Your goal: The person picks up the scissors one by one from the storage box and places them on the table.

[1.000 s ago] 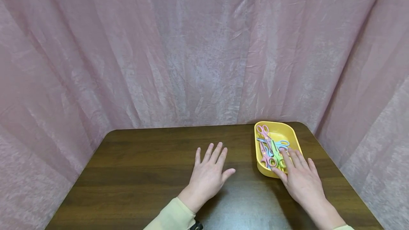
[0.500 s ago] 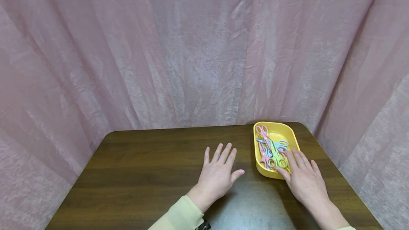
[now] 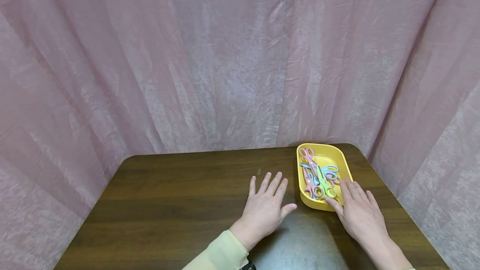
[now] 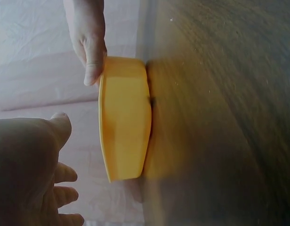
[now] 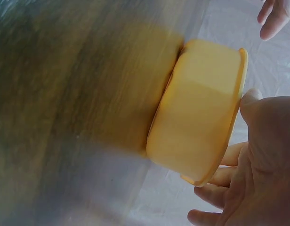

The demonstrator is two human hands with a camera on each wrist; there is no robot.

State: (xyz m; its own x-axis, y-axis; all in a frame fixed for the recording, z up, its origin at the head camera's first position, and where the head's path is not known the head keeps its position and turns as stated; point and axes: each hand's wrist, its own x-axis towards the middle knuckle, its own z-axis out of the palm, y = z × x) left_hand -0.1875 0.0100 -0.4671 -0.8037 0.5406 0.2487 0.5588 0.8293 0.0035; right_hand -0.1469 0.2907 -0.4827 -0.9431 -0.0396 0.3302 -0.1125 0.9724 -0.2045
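A yellow tray [image 3: 318,205] stands at the right of the table and holds several scissors. Green scissors [image 3: 321,180] lie on top, among pink scissors [image 3: 308,182] and blue scissors [image 3: 331,170]. My right hand [image 3: 363,216] rests at the tray's near right corner, thumb by the near rim and fingers over the right side. In the right wrist view its thumb [image 5: 251,98] meets the rim; the fingers are loosely extended. Left of the tray, my left hand [image 3: 262,213] hovers palm down with straight, spread fingers and holds nothing. The left wrist view shows it apart from the tray's wall [image 4: 125,117].
The dark wooden table [image 3: 168,203] has rounded far corners. Pink curtains [image 3: 225,61] hang behind it and along both sides. A dark band [image 3: 249,266] circles the left wrist below a pale green sleeve [image 3: 225,251].
My left hand has moved right, closer to the tray. My right hand has drawn slightly back and right, so its fingers cover less of the scissors. The tray has barely shifted in view.
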